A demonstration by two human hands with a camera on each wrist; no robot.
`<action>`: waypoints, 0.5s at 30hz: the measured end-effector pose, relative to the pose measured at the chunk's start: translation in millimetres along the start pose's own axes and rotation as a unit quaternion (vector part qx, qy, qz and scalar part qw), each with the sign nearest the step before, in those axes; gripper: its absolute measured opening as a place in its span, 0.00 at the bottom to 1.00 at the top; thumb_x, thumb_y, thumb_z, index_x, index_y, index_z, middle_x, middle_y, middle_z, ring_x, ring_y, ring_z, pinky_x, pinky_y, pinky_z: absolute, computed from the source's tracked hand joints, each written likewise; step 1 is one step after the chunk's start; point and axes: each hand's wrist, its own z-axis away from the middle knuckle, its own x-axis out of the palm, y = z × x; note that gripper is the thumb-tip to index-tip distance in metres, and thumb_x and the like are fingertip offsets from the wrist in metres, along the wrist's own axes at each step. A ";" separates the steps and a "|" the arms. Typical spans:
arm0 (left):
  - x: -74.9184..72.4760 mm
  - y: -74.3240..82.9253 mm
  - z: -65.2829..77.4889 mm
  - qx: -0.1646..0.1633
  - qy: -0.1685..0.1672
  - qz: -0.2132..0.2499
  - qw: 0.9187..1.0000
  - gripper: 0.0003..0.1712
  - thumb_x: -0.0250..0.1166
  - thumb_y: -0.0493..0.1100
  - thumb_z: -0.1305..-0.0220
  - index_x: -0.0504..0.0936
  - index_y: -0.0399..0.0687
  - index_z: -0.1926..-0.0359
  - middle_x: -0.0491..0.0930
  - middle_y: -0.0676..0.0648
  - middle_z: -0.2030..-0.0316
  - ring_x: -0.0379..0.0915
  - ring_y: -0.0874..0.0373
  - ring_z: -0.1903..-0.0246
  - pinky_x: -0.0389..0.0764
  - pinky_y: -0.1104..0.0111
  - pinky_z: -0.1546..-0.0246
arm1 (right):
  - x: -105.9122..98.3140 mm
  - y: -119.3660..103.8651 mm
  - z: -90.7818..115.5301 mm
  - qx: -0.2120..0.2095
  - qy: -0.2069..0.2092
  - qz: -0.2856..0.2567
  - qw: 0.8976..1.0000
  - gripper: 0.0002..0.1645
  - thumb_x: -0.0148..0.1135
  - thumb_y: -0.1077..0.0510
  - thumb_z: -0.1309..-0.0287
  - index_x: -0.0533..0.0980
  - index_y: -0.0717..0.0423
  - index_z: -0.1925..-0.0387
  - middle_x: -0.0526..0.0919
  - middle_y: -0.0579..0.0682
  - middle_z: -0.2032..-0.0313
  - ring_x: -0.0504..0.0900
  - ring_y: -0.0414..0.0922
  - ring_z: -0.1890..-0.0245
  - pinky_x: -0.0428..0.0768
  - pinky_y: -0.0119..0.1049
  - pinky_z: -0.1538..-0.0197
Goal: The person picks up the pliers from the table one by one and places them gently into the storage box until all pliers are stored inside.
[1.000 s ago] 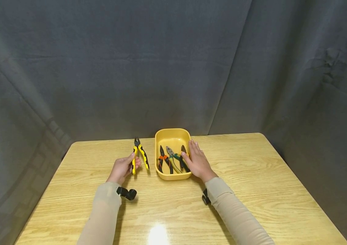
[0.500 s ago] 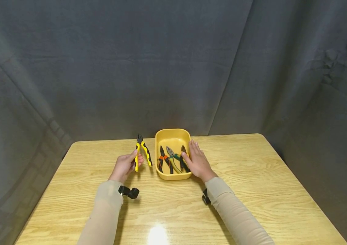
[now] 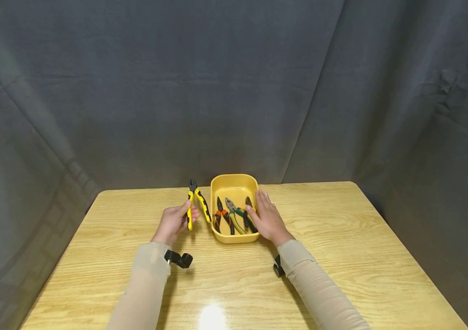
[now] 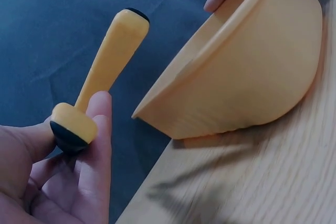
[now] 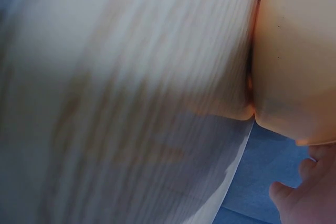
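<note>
My left hand [image 3: 172,223] pinches one handle of yellow-and-black pliers [image 3: 190,213] between thumb and fingers. Their handles are spread and their head points away from me, just left of a yellow bin [image 3: 234,239]. In the left wrist view the pliers' handle [image 4: 114,51] is seen end-on, raised off the table. On the bin's right rim rests my right hand [image 3: 270,220], fingers straight and thumb over the edge. Inside the bin lie orange-and-black pliers [image 3: 225,214], green-and-yellow pliers [image 3: 233,216] and dark-handled pliers [image 3: 246,219], the last partly hidden by the thumb.
The bin stands near the back edge of a wooden table [image 3: 341,256]. Grey cloth [image 3: 201,91] hangs behind and at both sides. A black wrist camera [image 3: 180,260] is strapped to the left wrist.
My left hand has moved right and slightly away from me, bringing the yellow-and-black pliers up close to the bin's left wall. The right hand has stayed on the rim.
</note>
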 end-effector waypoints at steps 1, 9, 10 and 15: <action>1.2 0.3 -0.2 0.000 0.001 0.002 1.000 0.29 0.57 0.47 0.22 0.76 0.18 0.44 0.88 0.44 0.69 0.86 0.61 0.69 0.86 0.71 0.62 | 0.0 0.3 0.1 0.000 0.001 0.000 1.000 0.44 0.37 0.37 0.21 0.43 0.60 0.20 0.43 0.57 0.20 0.39 0.54 0.20 0.47 0.59 0.23; 11.5 1.7 -1.6 0.001 -0.005 -0.009 1.000 0.28 0.57 0.47 0.22 0.76 0.19 0.44 0.87 0.43 0.68 0.86 0.62 0.69 0.86 0.70 0.60 | 0.8 1.4 -0.6 -0.005 0.006 -0.002 1.000 0.44 0.38 0.38 0.21 0.43 0.61 0.20 0.44 0.58 0.20 0.41 0.56 0.20 0.47 0.61 0.24; 12.6 1.7 -1.8 0.004 -0.009 -0.009 1.000 0.28 0.57 0.47 0.22 0.76 0.18 0.44 0.87 0.44 0.68 0.86 0.62 0.69 0.86 0.70 0.59 | 0.9 1.4 -0.7 -0.004 0.006 -0.001 1.000 0.44 0.38 0.38 0.21 0.43 0.61 0.20 0.44 0.58 0.20 0.41 0.56 0.20 0.47 0.60 0.24; 19.7 4.6 -0.7 0.004 -0.013 -0.012 1.000 0.29 0.57 0.48 0.22 0.76 0.19 0.44 0.88 0.43 0.68 0.86 0.61 0.68 0.86 0.69 0.58 | 0.4 0.1 0.0 -0.003 0.004 -0.005 1.000 0.44 0.38 0.37 0.21 0.43 0.60 0.20 0.43 0.56 0.20 0.39 0.54 0.20 0.47 0.60 0.24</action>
